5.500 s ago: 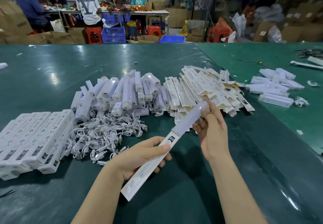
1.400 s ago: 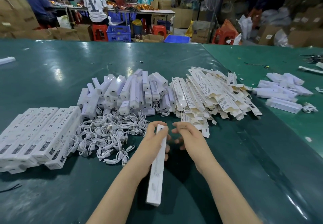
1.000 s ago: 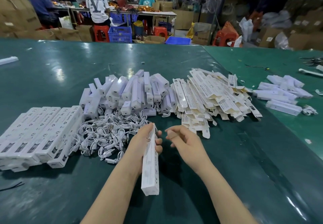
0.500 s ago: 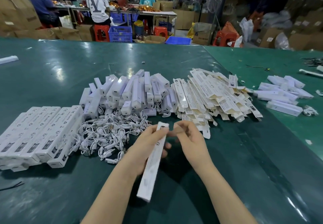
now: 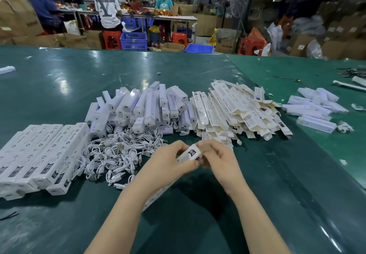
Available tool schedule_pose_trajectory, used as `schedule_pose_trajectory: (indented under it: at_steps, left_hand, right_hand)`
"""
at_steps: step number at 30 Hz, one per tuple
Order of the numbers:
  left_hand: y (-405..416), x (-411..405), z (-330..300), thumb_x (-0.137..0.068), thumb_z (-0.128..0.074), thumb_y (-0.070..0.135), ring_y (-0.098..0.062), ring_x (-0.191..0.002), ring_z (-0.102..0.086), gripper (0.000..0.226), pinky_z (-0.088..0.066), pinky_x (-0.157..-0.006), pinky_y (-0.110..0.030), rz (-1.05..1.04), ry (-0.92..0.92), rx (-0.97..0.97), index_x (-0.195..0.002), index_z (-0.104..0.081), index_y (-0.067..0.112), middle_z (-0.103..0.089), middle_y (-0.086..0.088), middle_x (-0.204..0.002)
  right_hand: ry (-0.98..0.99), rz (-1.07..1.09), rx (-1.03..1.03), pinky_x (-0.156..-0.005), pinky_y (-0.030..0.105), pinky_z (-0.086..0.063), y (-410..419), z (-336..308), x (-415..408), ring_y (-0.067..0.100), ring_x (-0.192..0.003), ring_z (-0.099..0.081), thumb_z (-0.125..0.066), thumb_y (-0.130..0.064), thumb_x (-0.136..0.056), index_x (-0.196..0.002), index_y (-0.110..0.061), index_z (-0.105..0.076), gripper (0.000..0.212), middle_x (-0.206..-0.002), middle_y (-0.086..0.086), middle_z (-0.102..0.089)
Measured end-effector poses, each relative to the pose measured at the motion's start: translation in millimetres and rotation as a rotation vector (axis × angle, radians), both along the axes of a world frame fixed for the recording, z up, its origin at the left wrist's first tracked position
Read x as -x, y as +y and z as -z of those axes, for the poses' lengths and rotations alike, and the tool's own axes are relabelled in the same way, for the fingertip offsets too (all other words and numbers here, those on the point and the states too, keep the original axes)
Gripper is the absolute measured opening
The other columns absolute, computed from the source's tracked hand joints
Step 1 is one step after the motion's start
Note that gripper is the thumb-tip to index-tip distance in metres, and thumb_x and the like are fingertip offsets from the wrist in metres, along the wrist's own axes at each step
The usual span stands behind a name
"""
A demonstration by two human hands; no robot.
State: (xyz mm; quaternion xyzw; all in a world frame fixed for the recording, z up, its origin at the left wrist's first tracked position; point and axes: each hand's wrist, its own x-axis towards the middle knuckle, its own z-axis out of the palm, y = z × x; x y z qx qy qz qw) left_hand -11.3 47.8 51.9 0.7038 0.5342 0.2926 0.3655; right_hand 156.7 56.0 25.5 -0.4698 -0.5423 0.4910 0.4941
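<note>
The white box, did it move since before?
Yes. The white box has swung: its far end sits slightly further right of the cable heap, nearer the flat cartons, and it now runs under the left hand.

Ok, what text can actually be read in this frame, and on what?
"RoHS", beside a CE mark: on the closed boxes stacked at the left.
"SMART SENSOR LAMP", barely legible: on the flat cartons.
Too small to read: the print on the held box, gripped by the left hand and pinched by the right hand.
Blurred: the label on a brown carton in the background.
</note>
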Motion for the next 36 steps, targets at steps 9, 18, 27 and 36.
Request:
schedule_pose_trajectory:
  at_steps: [9,18,27,36]
  left_hand:
    - [6.0,15.8,-14.4,-0.085,-0.070,0.033,-0.005,-0.070,-0.056,0.021,-0.044,-0.065,-0.024,0.318,0.289,-0.109,-0.105,-0.070,0.038,-0.065,0.012,-0.078]
    - [7.0,16.5,-11.4,-0.084,-0.066,0.026,-0.011,-0.071,-0.056,0.014,-0.044,-0.064,-0.026,0.298,0.396,-0.137,-0.097,-0.069,0.030,-0.066,0.002,-0.077]
    - [4.0,19.5,-4.0,-0.089,-0.065,0.036,0.000,-0.060,-0.050,0.013,-0.039,-0.058,-0.018,0.206,0.290,-0.079,-0.098,-0.069,0.028,-0.063,0.009,-0.075]
    - [0.4,7.7,-5.9,-0.084,-0.068,0.035,-0.007,-0.064,-0.056,0.013,-0.042,-0.058,-0.025,0.142,0.357,-0.101,-0.093,-0.070,0.027,-0.069,0.004,-0.078]
  right_hand:
    - [0.055,-0.240,0.122,-0.063,0.024,-0.054,-3.2,-9.5,-21.9,0.022,-0.070,-0.070,-0.069,-0.004,-0.079,-0.086,-0.015,-0.073,0.014,-0.085,0.017,-0.073]
    - [-0.077,-0.190,0.137,-0.065,0.026,-0.057,-2.7,-4.5,-14.9,0.020,-0.075,-0.072,-0.050,-0.002,-0.095,-0.098,-0.012,-0.069,0.022,-0.088,0.011,-0.075]
    - [-0.097,-0.208,0.100,-0.071,0.024,-0.055,-2.8,-3.6,-12.8,0.018,-0.080,-0.071,-0.053,-0.007,-0.098,-0.106,-0.015,-0.066,0.018,-0.091,0.007,-0.075]
    - [-0.055,-0.227,0.149,-0.065,0.024,-0.056,-1.3,-1.8,-5.6,0.012,-0.068,-0.065,-0.050,-0.008,-0.099,-0.102,-0.012,-0.069,0.019,-0.078,-0.001,-0.072]
